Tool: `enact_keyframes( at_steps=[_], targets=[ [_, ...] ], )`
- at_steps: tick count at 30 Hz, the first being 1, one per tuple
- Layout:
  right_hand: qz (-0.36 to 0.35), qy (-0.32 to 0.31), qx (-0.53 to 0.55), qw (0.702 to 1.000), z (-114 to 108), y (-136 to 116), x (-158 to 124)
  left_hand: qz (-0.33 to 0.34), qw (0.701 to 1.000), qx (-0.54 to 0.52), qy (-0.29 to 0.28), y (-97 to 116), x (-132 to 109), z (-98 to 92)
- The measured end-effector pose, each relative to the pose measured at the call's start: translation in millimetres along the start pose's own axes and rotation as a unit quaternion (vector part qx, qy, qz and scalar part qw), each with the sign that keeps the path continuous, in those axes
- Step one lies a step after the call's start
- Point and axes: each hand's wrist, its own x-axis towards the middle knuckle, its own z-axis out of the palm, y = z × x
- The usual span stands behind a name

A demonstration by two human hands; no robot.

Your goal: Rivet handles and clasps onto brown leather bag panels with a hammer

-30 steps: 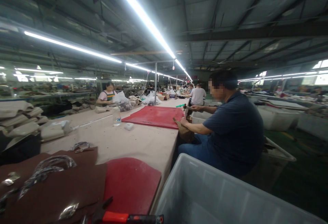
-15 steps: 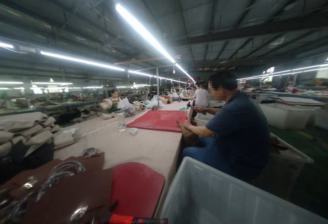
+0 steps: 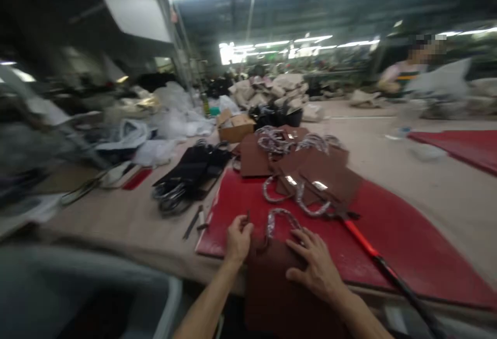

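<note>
A dark brown bag panel [image 3: 277, 287] lies at the table's near edge, partly over the red mat [image 3: 392, 225], with a plastic-wrapped loop handle [image 3: 281, 215] at its top. My right hand [image 3: 316, 264] rests on the panel's upper right, its fingers spread beside the handle. At the upper left corner, my left hand [image 3: 238, 238] is closed in a pinch. A thin dark piece shows above its fingertips, too blurred to name. Right of my hands lies a long red-and-black handle [image 3: 363, 240]; its far end meets the brown panels and is unclear.
Brown panels [image 3: 330, 173] with wrapped handles are piled behind the mat. Black pieces [image 3: 190, 171] lie to the left, near a cardboard box [image 3: 236, 128]. A grey bin [image 3: 171, 292] stands at lower left. Across the table is a co-worker [image 3: 407, 72].
My view has swung left and down from the long table and a seated co-worker. Both my hands have come into view at a brown panel.
</note>
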Motion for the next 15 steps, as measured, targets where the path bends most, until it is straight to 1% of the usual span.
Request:
enact_keyframes(
  at_steps=[1,2,3,6,9,12,15],
  targets=[
    [-0.017,0.002,-0.008,1.000,4,6,5,-0.004,1.000,0.005,0.007,-6,0,-15.3],
    [-0.032,0.012,-0.013,0.999,7,11,8,-0.004,1.000,0.005,0.008,-9,0,-23.4],
    [-0.044,0.021,-0.017,0.999,9,14,9,-0.001,1.000,0.004,0.009,-10,1,-26.1],
    [-0.062,0.038,-0.026,0.997,11,18,6,0.007,1.000,-0.007,0.019,-5,0,-18.9],
    [-0.058,0.036,-0.028,0.997,12,17,5,0.011,1.000,-0.022,0.012,1,-1,-13.8],
    [-0.032,0.017,-0.024,0.999,10,16,6,0.018,1.000,-0.022,0.001,2,-4,-16.0],
    [-0.009,-0.008,-0.012,1.000,7,16,-1,0.018,1.000,-0.012,-0.015,-1,-9,-19.4]
  ],
)
